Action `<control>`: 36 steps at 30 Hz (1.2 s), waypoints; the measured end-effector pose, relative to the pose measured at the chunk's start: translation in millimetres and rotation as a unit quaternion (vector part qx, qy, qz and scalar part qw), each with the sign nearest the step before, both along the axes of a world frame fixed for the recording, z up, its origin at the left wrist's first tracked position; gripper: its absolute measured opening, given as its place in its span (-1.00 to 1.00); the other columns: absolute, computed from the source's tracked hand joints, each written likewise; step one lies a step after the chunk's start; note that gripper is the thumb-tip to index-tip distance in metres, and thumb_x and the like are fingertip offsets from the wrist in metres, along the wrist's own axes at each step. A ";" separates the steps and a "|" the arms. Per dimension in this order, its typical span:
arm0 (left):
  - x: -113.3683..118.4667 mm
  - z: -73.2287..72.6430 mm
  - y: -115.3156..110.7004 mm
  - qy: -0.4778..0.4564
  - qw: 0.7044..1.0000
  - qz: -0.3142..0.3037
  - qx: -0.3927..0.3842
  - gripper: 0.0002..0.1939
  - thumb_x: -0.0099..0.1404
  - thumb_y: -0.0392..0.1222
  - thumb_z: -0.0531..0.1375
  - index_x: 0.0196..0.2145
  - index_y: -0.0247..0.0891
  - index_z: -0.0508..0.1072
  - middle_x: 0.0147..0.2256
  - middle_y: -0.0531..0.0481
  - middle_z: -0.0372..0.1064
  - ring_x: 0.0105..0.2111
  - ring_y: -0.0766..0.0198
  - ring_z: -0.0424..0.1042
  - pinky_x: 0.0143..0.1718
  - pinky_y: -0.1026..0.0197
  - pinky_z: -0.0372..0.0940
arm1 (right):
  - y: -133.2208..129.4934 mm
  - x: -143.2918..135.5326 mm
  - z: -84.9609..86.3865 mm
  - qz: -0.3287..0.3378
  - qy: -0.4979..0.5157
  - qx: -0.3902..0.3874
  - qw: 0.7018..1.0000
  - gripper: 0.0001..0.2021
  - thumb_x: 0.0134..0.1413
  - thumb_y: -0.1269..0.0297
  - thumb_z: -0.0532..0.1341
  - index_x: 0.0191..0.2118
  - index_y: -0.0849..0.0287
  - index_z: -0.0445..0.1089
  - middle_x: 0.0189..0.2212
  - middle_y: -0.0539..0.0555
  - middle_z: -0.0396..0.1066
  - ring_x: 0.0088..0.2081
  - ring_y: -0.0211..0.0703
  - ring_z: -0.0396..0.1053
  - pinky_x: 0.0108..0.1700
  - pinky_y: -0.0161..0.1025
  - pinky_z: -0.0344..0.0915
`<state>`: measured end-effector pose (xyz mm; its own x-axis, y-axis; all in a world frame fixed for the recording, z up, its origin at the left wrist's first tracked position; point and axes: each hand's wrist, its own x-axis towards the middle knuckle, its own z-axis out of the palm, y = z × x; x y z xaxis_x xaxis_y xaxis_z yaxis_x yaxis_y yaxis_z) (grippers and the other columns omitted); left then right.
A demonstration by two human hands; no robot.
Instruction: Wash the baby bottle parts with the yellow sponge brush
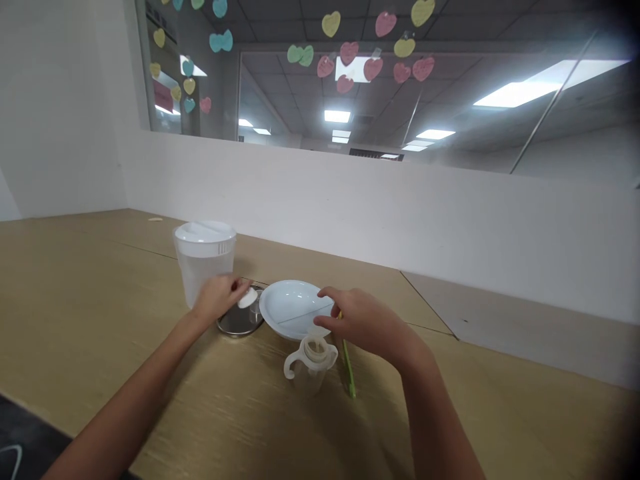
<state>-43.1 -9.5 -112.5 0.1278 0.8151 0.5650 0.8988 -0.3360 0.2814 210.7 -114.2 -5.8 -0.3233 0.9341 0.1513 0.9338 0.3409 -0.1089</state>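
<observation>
Left hand: closed on a small white cap [247,298], pinched at the fingertips; the hand [217,298] is in front of the lower part of the pitcher, with the cap over the metal tray.
Right hand: open, with the thumb and a finger parted; the hand [363,321] reaches over the right side of the bowl, its thumb just above the bottle's mouth. A faint see-through shape shows under the thumb, too blurred to name or to tell whether it is held.
Bottle: a clear one [310,375] with a pale collar and side handles, upright on the table in front of the bowl, its neck uncovered.
Bowl: wide, shallow and pale [287,310], between the two hands, with a thin straight line running across its inside.
Metal tray: round and dark [240,321], left of the bowl, with a small clear cup [255,308] at its right side.
Pitcher: translucent, with a white lid [205,232] on; the pitcher [203,267] stands upright behind the left hand.
Green stick: long and thin [349,373], lying right of the bottle, its far end partly hidden by the right hand.
Table: tan-topped [90,293], set against a white wall [300,193].
Window: above the wall's lower part, dotted with heart-shaped paper notes [385,24]; ceiling lights show in the glass [280,100].
</observation>
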 end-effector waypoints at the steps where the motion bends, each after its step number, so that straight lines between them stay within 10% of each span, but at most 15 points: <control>1: 3.7 5.5 -6.7 -0.033 0.998 0.008 0.060 -0.58 0.27 0.05 -0.04 -0.57 -0.28 0.32 -0.59 -0.01 0.33 -0.57 0.32 0.27 -0.53 0.30 -0.01 | -1.6 -2.3 -0.1 0.005 0.012 0.019 1.000 -0.63 0.07 0.13 0.12 -0.04 0.19 0.33 -0.28 0.15 0.43 -0.33 -0.10 0.37 -0.38 -0.27 0.17; 10: 65.6 -1.3 -56.6 -0.133 0.915 -0.234 0.299 -0.72 0.26 -0.13 0.06 -0.57 -0.27 0.31 -0.71 0.12 0.25 -0.71 0.47 0.20 -0.63 0.39 0.04 | 4.5 -36.3 -17.7 0.259 0.149 -0.012 0.954 -0.69 0.00 0.27 0.23 -0.08 0.15 0.30 -0.27 0.01 0.41 -0.26 -0.23 0.32 -0.25 -0.31 0.21; 18: 64.2 4.4 -58.5 -0.433 0.847 -0.272 0.145 -0.69 0.21 0.01 0.11 -0.52 -0.28 0.28 -0.67 0.08 0.32 -0.69 0.41 0.31 -0.66 0.40 0.18 | 4.4 -38.5 -11.4 0.296 0.194 0.031 0.935 -0.72 0.01 0.39 0.21 -0.10 0.13 0.33 -0.22 0.01 0.42 -0.12 -0.19 0.32 -0.09 -0.27 0.20; 36: 65.9 17.7 -69.7 -0.419 0.852 -0.245 0.196 -0.62 0.16 0.09 0.13 -0.59 -0.28 0.30 -0.73 0.06 0.31 -0.73 0.41 0.31 -0.70 0.40 0.20 | -6.5 -30.1 1.9 0.311 0.191 0.018 0.931 -0.57 -0.04 0.44 0.24 0.00 -0.01 0.31 -0.10 -0.04 0.40 -0.09 -0.22 0.33 -0.06 -0.26 0.21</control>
